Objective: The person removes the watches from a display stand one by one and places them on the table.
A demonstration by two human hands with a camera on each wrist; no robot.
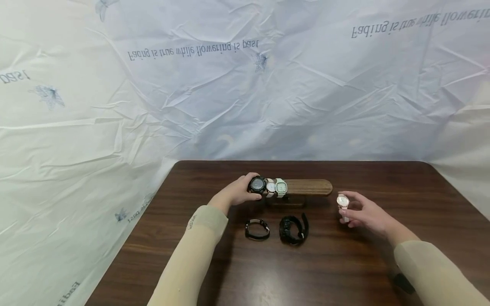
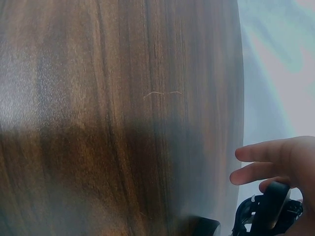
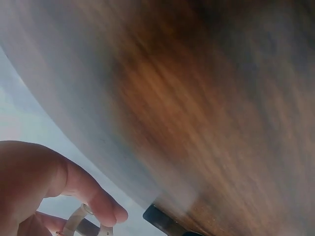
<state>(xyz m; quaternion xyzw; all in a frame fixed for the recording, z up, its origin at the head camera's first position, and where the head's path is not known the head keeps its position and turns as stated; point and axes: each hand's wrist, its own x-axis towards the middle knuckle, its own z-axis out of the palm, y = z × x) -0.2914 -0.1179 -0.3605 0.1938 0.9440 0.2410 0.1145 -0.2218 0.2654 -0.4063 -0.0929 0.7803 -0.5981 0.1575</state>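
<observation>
A wooden watch stand [image 1: 308, 187] lies across the back middle of the dark table [image 1: 344, 263]. On its left end sit a black watch [image 1: 257, 185], a pale pink watch [image 1: 270, 187] and a mint green watch [image 1: 281, 187]. My left hand [image 1: 236, 193] grips the black watch [image 2: 268, 214] at the bar's left tip. To the right of the stand, my right hand [image 1: 363, 212] pinches a rose-gold watch [image 1: 343, 203] with a pale strap [image 3: 78, 221] and holds it upright above the table.
Two more watches lie on the table in front of the stand: a slim black one [image 1: 257, 229] and a chunky black one [image 1: 294, 229]. A crumpled white printed sheet [image 1: 245, 85] covers the wall behind and hangs down at both sides.
</observation>
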